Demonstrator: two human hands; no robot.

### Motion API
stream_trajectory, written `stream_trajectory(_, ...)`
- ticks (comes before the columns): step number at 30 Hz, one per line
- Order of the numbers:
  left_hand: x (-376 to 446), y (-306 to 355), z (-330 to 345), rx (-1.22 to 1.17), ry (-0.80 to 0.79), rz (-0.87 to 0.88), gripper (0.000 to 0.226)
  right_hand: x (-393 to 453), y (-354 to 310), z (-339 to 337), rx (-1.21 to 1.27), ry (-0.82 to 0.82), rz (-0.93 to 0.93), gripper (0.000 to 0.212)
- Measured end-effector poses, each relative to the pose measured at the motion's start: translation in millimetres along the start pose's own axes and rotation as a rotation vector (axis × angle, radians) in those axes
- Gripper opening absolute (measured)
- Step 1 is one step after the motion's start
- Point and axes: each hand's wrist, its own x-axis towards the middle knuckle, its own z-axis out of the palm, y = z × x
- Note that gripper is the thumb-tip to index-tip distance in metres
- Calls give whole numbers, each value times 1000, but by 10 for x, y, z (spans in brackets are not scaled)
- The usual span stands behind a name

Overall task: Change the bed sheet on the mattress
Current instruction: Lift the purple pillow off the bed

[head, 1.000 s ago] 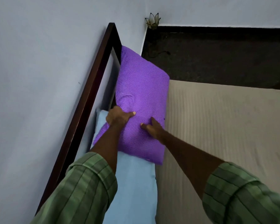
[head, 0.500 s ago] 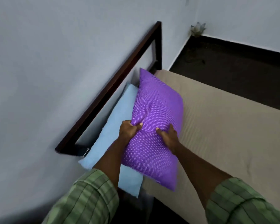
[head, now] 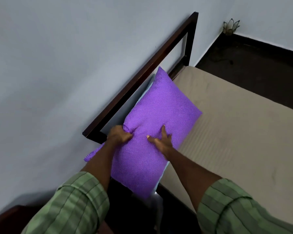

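- Fingers of the left hand are curled into the cover of the purple pillow, and the fabric is bunched where it is gripped along the pillow's left edge
- Pale wall is seen at the far left, with the dark wooden headboard frame set against it and running diagonally up to the right
- A green striped sleeve is worn on the left arm, and its cuff is seen well back from the wrist
- The purple pillow, dotted with white, is held just beside the headboard frame, with its near end hanging past the mattress edge
- A thin strip of a light blue pillow is visible between the purple pillow and the frame
- The right hand is laid on the pillow's upper face, with the thumb pointing left and the other fingers spread over and pressed into the fabric; a firm grip cannot be told
- The mattress is covered in beige striped cloth and extends to the right
- A dark floor is seen beyond the mattress, and a small flower-shaped object is seen in the corner
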Motion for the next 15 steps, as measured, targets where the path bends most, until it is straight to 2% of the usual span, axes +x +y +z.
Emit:
stream_trajectory(2, 381, 53, 99, 67, -50, -52, 113, 225, -43, 96, -46, 56, 1, 103)
stream_trajectory(4, 802, 107, 169, -99, -178, -107, 137, 435, -55, 165, -57, 104, -4, 85)
stream_trajectory(6, 999, 242, 151, -296, -264, -164, 149, 633, 34, 194, -42, 184, -33, 69)
stream_trajectory(9, 1184, 348, 285, -407, -175, -148, 148, 824, 302, 244, 88, 359, -121, 57)
stream_trajectory(10, 1185, 350, 353, -410, -156, -102, 151, 833, 386, 258, 138, 432, -113, 60)
stream_trajectory(12, 1338, 232, 586, -364, -167, -50, 159, 890, 539, 283, 223, 578, 0, 80)
stream_trajectory(14, 1596, 26, 805, -324, -188, -16, 158, 964, 659, 298, 355, 613, 230, 119)
stream_trajectory(15, 1678, -17, 834, -310, -198, -7, 158, 1001, 686, 283, 459, 566, 326, 138)
